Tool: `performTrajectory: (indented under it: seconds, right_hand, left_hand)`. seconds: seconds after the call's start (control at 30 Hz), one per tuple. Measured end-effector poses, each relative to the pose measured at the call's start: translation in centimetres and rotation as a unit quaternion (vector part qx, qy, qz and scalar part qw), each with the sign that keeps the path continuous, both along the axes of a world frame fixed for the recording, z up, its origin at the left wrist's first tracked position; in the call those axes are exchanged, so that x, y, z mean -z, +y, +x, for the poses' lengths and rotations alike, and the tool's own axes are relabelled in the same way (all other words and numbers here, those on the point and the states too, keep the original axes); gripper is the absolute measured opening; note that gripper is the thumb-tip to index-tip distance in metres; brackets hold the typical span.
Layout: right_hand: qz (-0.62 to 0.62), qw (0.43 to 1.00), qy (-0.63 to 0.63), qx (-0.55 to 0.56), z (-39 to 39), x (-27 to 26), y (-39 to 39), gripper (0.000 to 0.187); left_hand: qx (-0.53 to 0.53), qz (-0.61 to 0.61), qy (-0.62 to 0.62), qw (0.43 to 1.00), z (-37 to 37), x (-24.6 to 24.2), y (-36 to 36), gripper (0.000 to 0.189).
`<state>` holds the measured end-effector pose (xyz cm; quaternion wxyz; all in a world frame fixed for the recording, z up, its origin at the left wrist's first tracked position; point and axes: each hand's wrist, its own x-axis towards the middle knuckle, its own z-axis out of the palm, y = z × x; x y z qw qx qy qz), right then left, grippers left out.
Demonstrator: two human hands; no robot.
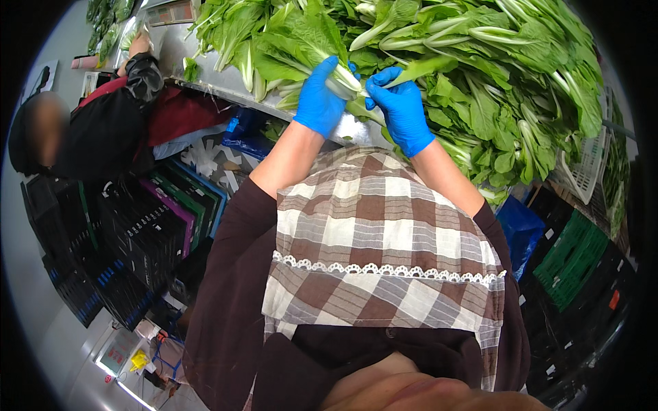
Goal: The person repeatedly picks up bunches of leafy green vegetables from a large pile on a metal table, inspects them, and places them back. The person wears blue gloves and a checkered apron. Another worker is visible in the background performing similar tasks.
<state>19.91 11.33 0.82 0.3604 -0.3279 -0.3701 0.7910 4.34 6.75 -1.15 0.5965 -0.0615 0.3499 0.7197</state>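
Observation:
Both my hands wear blue gloves and meet above the near edge of a metal table [205, 77]. My left hand [323, 100] grips a leafy green vegetable with a pale stem [343, 82], its broad leaves pointing away from me. At the stem's base, my right hand [402, 108] pinches a single green leaf [429, 68] between thumb and fingers. Whether that leaf is still joined to the plant is hard to tell. A large heap of the same greens [478, 67] covers the table beyond and to the right of my hands.
At the left, another person [103, 123] in dark clothing handles bagged greens [128, 38]. Stacked plastic crates [149, 226] stand at lower left, with more dark and green crates [570, 262] at right. A white plastic basket [588, 164] sits beside the heap. Blue plastic bags [519, 226] hang below.

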Motion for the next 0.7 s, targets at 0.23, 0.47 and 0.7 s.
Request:
performTrajectory:
  seconds: [0.23,0.47,0.7]
  right_hand:
    - [0.036,0.999,-0.002,-0.039,0.1,-0.2,-0.3,0.016]
    - [0.069,0.996,-0.022,-0.057,0.1,-1.0,-0.8,0.018]
    - [0.083,0.992,-0.018,-0.099,0.5,-1.7,-1.1,0.017]
  left_hand:
    - [-0.029,-0.007,-0.034,0.999,0.2,-0.5,-0.1,0.026]
    - [-0.055,-0.015,-0.063,0.996,0.0,-0.5,-0.4,0.027]
    - [-0.073,-0.002,-0.085,0.994,-0.2,-0.6,-0.6,0.023]
